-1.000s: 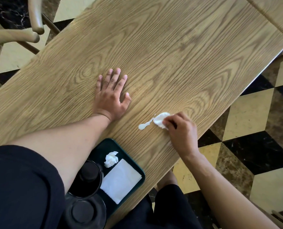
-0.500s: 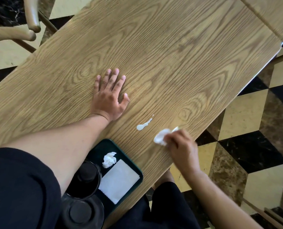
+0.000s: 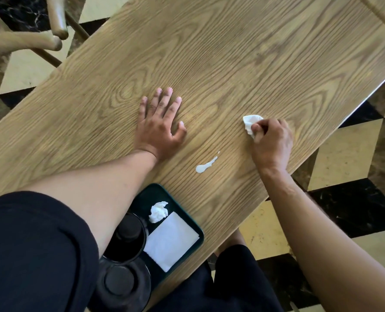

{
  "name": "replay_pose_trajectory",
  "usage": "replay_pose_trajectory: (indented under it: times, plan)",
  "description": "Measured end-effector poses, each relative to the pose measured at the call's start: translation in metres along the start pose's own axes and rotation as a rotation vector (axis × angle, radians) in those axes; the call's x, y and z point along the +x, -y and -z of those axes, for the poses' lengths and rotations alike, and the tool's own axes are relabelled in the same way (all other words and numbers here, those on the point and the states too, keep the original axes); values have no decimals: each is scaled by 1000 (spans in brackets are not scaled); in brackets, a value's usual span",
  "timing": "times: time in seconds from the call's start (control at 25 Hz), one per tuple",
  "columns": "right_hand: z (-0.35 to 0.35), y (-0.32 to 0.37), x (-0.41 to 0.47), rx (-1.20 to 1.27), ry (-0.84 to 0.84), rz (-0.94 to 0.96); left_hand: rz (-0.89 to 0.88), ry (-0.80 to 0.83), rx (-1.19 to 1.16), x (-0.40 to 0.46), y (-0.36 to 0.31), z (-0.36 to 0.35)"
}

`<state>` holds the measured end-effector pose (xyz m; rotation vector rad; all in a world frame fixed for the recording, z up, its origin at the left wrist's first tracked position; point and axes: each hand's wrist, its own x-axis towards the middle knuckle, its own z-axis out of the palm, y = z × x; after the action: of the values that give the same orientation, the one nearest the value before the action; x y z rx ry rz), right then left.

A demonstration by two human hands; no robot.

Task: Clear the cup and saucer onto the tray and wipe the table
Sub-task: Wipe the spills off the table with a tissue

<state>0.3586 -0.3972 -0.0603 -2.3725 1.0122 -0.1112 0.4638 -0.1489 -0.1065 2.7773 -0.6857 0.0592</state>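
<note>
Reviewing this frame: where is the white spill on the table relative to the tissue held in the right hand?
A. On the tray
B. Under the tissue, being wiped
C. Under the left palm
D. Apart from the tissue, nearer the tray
D: the spill lies bare on the table, apart from the tissue in the right hand, toward the tray.

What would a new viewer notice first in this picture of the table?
A small white elongated spill lies on the wooden table, between both hands. The right hand grips a crumpled white tissue beside it; the left hand presses flat. A dark green tray sits at the near edge.
</note>
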Motion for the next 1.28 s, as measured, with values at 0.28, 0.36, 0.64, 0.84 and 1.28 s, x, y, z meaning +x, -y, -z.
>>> replay_pose_trajectory:
  times: [0.28,0.36,0.64,0.84,1.28]
  plan:
    - [-18,10,-89,143,452,662,9,30,-6,-1,1,0]
    - [-9,-3,-85,133,590,826,4,21,-3,-1,1,1]
    - [-40,36,-73,194,409,578,-2,-1,-8,0,1,0]
    - [-5,1,-54,45,786,1001,-6,15,-4,-2,1,1]
    - [8,9,-23,152,184,139,-12,-19,-13,0,2,-1]
